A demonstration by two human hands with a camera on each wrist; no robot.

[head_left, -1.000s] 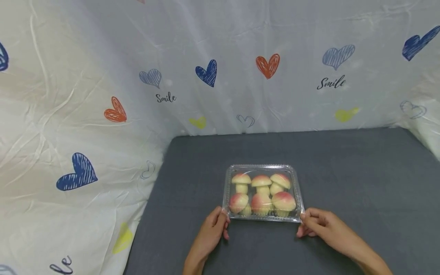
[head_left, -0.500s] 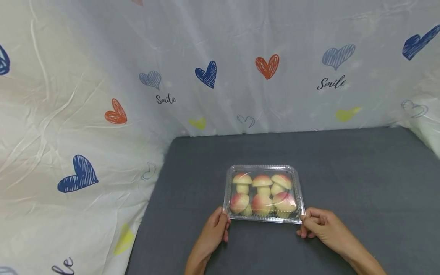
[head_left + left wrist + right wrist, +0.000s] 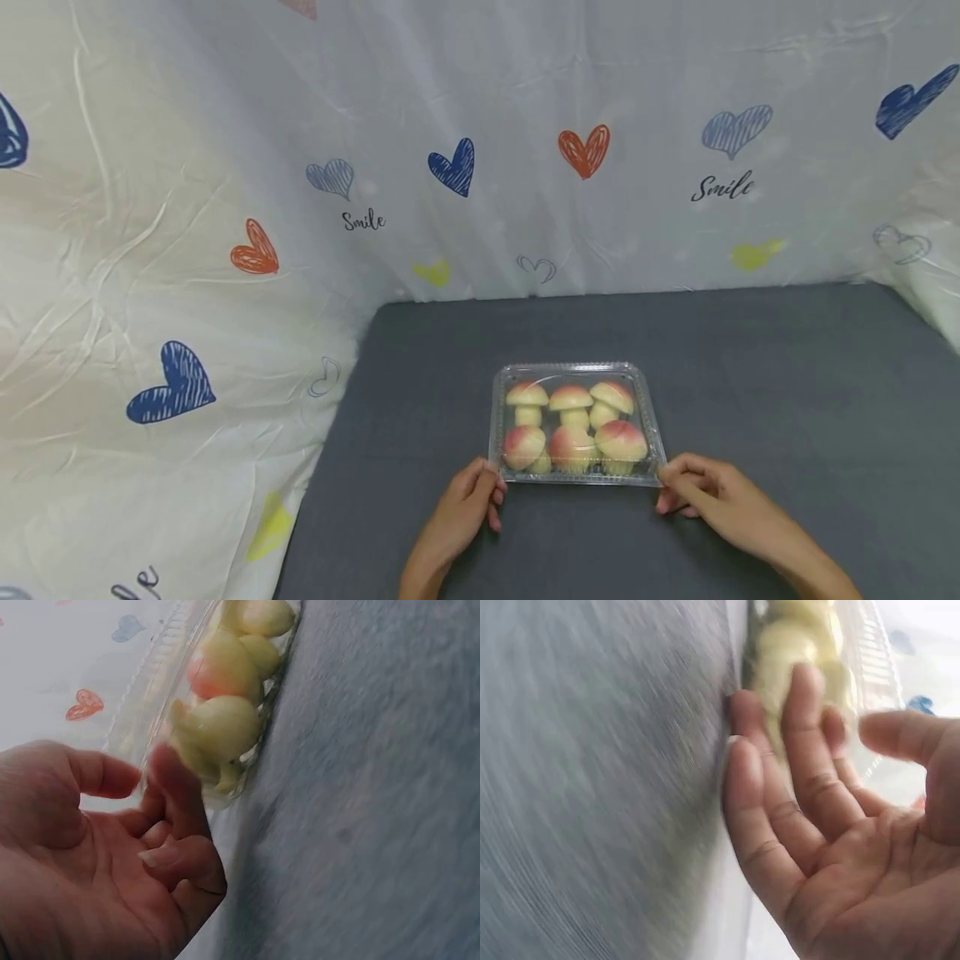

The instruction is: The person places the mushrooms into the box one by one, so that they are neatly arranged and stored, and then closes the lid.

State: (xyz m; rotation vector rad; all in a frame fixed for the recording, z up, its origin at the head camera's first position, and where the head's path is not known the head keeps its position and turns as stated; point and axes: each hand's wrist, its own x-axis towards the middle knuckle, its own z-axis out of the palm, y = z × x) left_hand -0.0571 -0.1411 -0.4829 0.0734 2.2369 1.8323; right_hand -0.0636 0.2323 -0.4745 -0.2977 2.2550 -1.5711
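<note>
In the head view a clear plastic clamshell box (image 3: 576, 369) holds several mushroom-shaped buns (image 3: 573, 446) with pink-tinged caps and pale stems. My left hand (image 3: 461, 504) pinches its near left corner between thumb and fingertips. At the near right corner, my right hand (image 3: 723, 500) has thumb and index finger on the rim, the other fingers loosely bent below. The left wrist view shows the box edge between the left thumb (image 3: 112, 776) and index finger. Blur in the right wrist view softens the right fingers (image 3: 806, 750) and the pale buns behind them.
A dark grey cloth-covered table (image 3: 787, 383) lies under the box and hands. Behind it and to the left hangs a white curtain (image 3: 495, 67) printed with coloured hearts and "Smile" lettering.
The box has stayed almost in place, its near edge tipping down slightly and then back up. My right hand has shifted slightly right. My left hand has barely moved.
</note>
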